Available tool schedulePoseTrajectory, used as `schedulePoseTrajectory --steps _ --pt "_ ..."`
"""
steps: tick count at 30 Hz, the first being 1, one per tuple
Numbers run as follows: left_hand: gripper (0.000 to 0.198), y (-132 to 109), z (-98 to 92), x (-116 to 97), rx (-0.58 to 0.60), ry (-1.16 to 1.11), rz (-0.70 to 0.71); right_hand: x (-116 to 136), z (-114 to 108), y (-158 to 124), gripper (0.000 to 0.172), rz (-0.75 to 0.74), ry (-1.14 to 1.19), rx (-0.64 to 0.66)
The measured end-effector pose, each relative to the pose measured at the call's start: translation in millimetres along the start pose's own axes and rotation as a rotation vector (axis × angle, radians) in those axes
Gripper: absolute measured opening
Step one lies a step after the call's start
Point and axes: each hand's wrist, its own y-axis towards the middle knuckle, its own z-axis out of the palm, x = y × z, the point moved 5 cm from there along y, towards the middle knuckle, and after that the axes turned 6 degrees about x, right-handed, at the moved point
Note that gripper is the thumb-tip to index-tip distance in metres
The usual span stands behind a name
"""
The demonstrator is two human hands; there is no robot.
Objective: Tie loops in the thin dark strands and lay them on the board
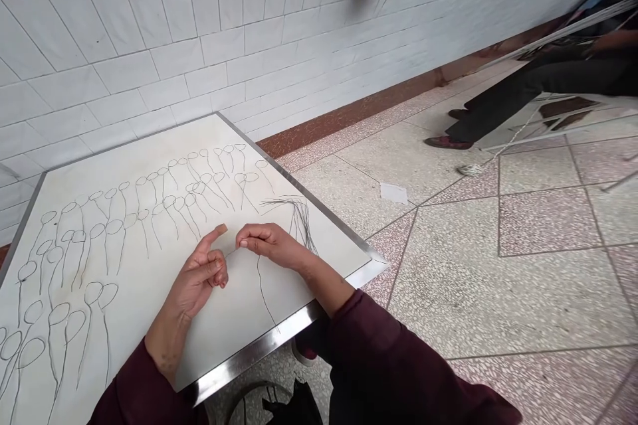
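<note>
Over the near part of a white tabletop, my left hand (pixel 202 272) has its thumb pressed to curled fingers, with the index finger stretched out. That fingertip carries a tan wrapping. My right hand (pixel 266 240) is closed in a pinch just to the right. A thin dark strand (pixel 262 285) runs between the two hands, then hangs from the right one to the table's front edge. I cannot make out whether it is thread or wire. Beyond my right hand lies a bundle of loose dark strands (pixel 302 219). Rows of looped strands with long tails (pixel 114 227) cover the left and far tabletop.
A metal rim (pixel 269 342) edges the table (pixel 219 352), which stands by a white tiled wall (pixel 209 53). To the right, a seated person's legs (pixel 523 89) show near a white cord bundle (pixel 470 170). A white paper (pixel 393 192) lies on the floor.
</note>
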Motion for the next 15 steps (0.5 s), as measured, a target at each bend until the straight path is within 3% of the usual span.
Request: schedulePoseTrajectory --steps 4,6,12,15 --pt "0.059 -2 -16.7 -10 -0.174 -0.041 0.119 0 -16 -4 0.026 0.039 -0.006 -0.209" --pt "0.055 -2 -20.6 -11 -0.24 -0.003 0.128 0 -15 -5 0.025 0.057 0.002 -0.239" --pt "0.055 3 -9.0 2 -0.119 0.04 0.001 0 8 1 0.022 0.03 -0.032 -0.136" --pt "0.056 3 -9.8 5 -0.12 0.033 -0.019 -4 13 3 0.021 0.033 -0.064 -0.095"
